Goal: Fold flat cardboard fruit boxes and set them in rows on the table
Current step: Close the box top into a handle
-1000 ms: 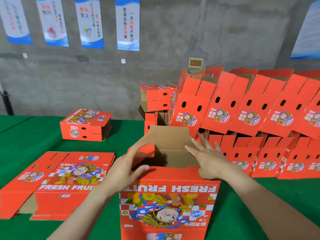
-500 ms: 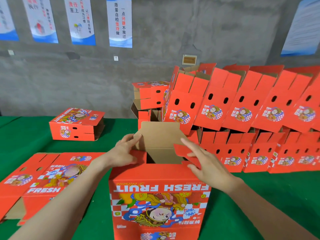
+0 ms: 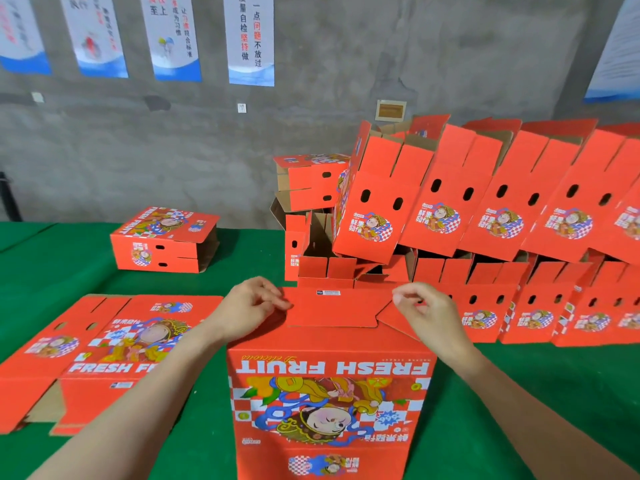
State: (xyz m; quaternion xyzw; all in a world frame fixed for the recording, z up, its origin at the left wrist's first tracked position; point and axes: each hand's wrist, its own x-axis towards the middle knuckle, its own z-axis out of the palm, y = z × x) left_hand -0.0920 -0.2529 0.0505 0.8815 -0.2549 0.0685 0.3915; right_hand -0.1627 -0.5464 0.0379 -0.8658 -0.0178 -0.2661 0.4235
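Observation:
An upright red fruit box [image 3: 329, 393] stands right in front of me on the green table [image 3: 554, 386], its "FRESH FRUIT" print upside down. Its top flaps [image 3: 332, 310] are folded down and closed over the opening. My left hand [image 3: 252, 308] grips the left end of the top, fingers curled at the flap's edge. My right hand [image 3: 427, 315] pinches the angled right side flap at its corner. A pile of flat, unfolded boxes [image 3: 114, 344] lies to the left of the box.
Folded red boxes [image 3: 485, 209] are stacked in two leaning rows along the right and back. One squashed box [image 3: 166, 240] lies at the far left. A grey wall with posters [image 3: 249, 39] stands behind the table.
The brown back flap that stood upright has been folded down over the opening. Both hands moved from the flap edges to the box's top corners.

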